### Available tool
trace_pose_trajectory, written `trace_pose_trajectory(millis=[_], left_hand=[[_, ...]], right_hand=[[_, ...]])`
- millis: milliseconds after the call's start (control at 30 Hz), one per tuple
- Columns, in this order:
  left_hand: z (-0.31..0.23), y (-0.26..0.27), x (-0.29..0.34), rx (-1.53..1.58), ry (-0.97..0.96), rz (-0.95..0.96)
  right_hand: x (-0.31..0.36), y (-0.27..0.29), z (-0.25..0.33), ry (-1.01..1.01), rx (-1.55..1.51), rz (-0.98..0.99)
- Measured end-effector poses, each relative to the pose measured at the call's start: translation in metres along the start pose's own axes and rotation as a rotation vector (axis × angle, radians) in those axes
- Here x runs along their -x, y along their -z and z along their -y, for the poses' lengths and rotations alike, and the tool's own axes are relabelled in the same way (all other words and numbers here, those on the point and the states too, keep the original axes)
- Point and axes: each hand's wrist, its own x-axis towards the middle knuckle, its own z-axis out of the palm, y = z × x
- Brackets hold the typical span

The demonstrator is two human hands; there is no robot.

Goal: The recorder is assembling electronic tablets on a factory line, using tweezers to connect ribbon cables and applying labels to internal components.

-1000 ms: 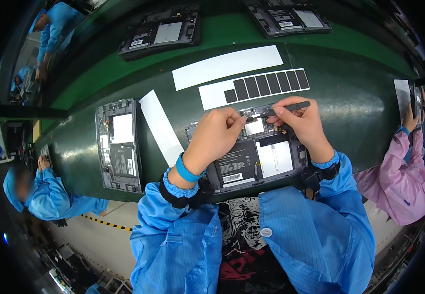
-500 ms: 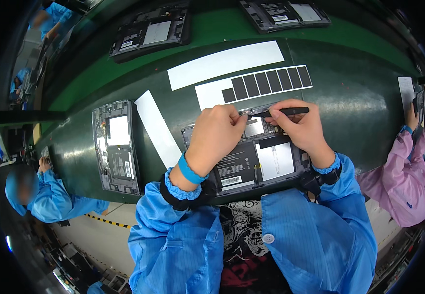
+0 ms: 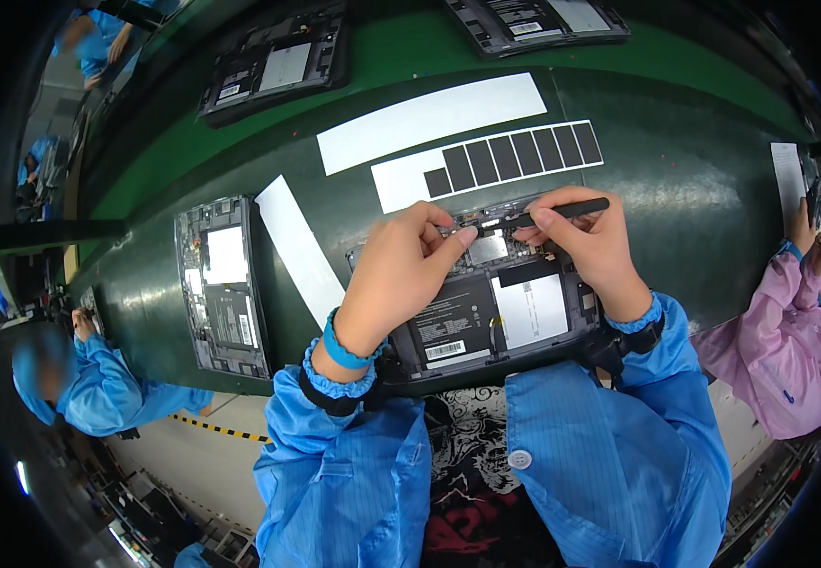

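Note:
An opened laptop base (image 3: pixel 576 298) lies before me, with its black battery (image 3: pixel 448 327), a silver-white plate (image 3: pixel 534 312) and a circuit board showing. Black tweezers (image 3: pixel 576 209) are gripped in my right hand (image 3: pixel 588 241), their tips pointing left over the board near the far edge. My left hand (image 3: pixel 406 270) rests over the left part of the base. Its thumb and forefinger are a little apart, touching or just above the board close to the tweezer tips. The thumb's underside and the other fingers are hidden.
Beyond the base lie a white sheet with black rectangular stickers (image 3: pixel 510 154) and a blank white strip (image 3: pixel 429 123). Left are another white strip (image 3: pixel 302 251) and a second opened base (image 3: pixel 226 289). Two more bases (image 3: pixel 278 66) stand at the back. People work at both sides.
My left thumb and forefinger have parted from a pinch, and that hand has shifted slightly left. My right hand has moved slightly right, still with the tweezers.

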Motion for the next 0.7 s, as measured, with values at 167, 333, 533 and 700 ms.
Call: trace_pose_trajectory(millis=[167,333,533,700], left_hand=[[0.004,-0.002,-0.001,0.041,0.018,0.053],[-0.005,-0.008,-0.007,-0.097,-0.019,-0.021],[-0.008,-0.011,-0.012,-0.22,-0.039,-0.119],[-0.007,-0.011,-0.015,-0.25,-0.017,-0.112]], right_hand=[[0.001,-0.002,-0.001,0.001,-0.002,0.015],[0.002,-0.006,-0.004,0.0,0.105,-0.029],[0.003,-0.009,-0.004,0.047,0.193,-0.021],[0.003,-0.012,0.001,0.007,0.192,-0.034]])
